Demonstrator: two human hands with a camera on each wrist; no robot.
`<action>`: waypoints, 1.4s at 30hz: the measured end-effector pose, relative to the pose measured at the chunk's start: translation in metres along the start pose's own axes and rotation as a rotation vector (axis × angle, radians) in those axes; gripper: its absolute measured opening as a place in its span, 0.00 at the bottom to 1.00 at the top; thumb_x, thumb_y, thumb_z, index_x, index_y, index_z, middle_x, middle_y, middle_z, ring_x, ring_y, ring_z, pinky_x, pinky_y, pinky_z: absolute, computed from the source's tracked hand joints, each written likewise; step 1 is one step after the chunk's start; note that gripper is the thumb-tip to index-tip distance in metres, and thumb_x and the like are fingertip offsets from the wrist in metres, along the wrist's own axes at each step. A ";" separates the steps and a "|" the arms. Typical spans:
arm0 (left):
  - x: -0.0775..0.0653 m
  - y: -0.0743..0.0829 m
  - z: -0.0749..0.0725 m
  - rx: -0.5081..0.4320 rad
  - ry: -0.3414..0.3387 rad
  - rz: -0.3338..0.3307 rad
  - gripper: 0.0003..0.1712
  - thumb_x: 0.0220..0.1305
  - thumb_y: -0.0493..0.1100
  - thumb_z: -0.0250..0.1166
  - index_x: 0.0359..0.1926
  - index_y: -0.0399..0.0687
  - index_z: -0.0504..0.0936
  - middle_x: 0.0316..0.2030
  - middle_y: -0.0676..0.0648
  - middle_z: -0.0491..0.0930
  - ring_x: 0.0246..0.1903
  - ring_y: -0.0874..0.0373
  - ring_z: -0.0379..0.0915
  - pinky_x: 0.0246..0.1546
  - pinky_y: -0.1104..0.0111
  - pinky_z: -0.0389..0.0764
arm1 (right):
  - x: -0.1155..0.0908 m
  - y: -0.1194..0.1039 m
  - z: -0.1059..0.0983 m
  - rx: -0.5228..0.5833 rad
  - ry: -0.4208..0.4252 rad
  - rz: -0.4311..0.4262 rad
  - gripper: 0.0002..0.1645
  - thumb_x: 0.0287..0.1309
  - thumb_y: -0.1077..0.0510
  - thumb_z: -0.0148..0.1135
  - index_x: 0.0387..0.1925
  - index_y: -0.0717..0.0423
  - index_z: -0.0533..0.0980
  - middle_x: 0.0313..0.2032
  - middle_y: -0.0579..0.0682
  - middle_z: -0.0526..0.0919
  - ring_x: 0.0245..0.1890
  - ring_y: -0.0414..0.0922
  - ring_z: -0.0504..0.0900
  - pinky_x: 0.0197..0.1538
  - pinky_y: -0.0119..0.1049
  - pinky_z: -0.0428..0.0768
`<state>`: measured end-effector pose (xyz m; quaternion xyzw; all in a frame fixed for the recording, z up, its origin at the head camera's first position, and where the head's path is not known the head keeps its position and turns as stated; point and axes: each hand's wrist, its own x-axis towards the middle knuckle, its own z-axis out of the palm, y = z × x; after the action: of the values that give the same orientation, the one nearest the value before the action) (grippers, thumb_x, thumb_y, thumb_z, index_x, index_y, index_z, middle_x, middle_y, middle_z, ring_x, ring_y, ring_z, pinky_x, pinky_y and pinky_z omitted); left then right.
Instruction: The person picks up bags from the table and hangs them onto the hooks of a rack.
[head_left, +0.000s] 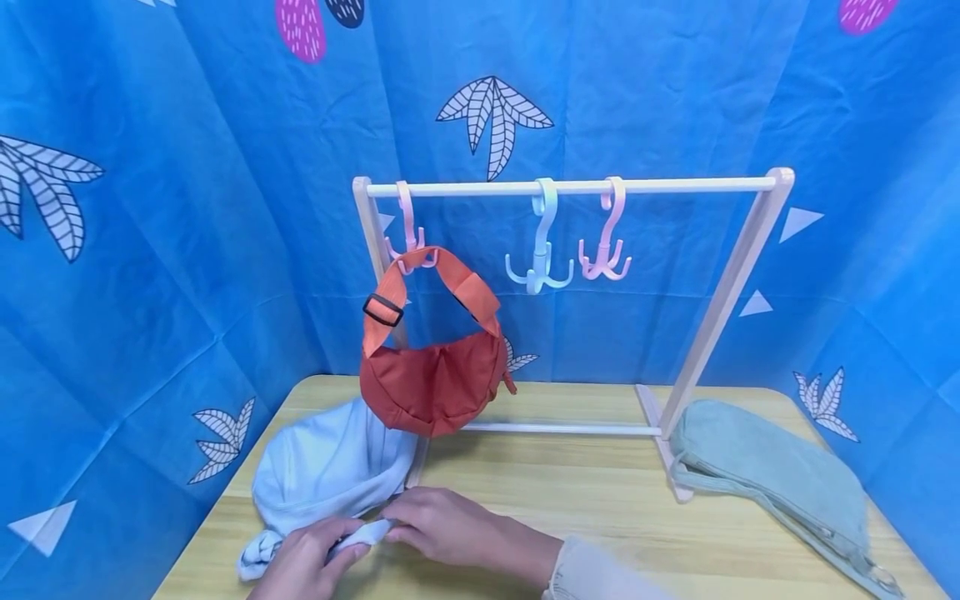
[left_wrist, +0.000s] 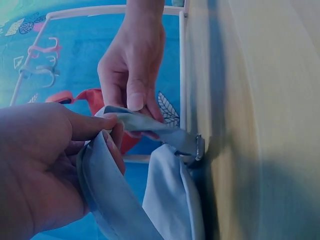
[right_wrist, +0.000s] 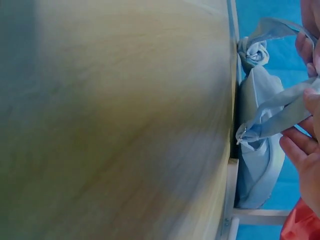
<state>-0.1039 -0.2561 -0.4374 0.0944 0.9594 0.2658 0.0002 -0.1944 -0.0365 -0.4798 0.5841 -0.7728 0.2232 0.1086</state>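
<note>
A light blue cloth bag (head_left: 330,462) lies on the left part of the table, below a hanging red bag. Its strap (head_left: 364,536) is raised at the front, between both hands. My left hand (head_left: 307,557) pinches the strap between thumb and fingers. Close beside it my right hand (head_left: 438,523) grips the same strap, thumb on top in the left wrist view. A small metal ring (left_wrist: 199,147) shows where the strap meets the bag. Near the left hand, a knot (right_wrist: 255,52) bunches the strap's other end.
A white rack (head_left: 675,185) stands on the wooden table (head_left: 555,483). From its bar hang a blue hook (head_left: 541,242), a pink hook (head_left: 606,237) and another pink hook (head_left: 408,218) carrying the red bag (head_left: 435,387). A grey-green bag (head_left: 780,471) lies at the right.
</note>
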 end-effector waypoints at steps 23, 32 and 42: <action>-0.006 0.015 -0.012 0.068 0.028 0.167 0.11 0.68 0.46 0.70 0.48 0.48 0.87 0.40 0.58 0.85 0.35 0.76 0.71 0.34 0.73 0.80 | -0.006 -0.012 -0.022 0.235 0.049 0.039 0.07 0.73 0.59 0.60 0.47 0.54 0.82 0.37 0.44 0.87 0.36 0.26 0.74 0.45 0.11 0.74; -0.006 0.018 -0.017 0.067 0.038 0.195 0.15 0.67 0.49 0.71 0.50 0.49 0.87 0.42 0.58 0.87 0.37 0.75 0.75 0.35 0.74 0.82 | -0.011 -0.015 -0.031 0.397 0.045 0.147 0.05 0.73 0.61 0.59 0.45 0.53 0.80 0.36 0.45 0.86 0.37 0.27 0.73 0.47 0.17 0.79; -0.004 0.016 -0.030 0.033 -0.178 0.062 0.27 0.69 0.56 0.68 0.61 0.45 0.84 0.52 0.51 0.87 0.43 0.69 0.79 0.39 0.75 0.80 | -0.021 -0.014 -0.039 0.426 -0.004 0.221 0.06 0.74 0.60 0.55 0.47 0.52 0.77 0.37 0.43 0.82 0.37 0.27 0.71 0.44 0.20 0.80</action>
<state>-0.0985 -0.2587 -0.4036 0.1475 0.9564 0.2403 0.0758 -0.1783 -0.0031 -0.4520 0.5062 -0.7676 0.3906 -0.0437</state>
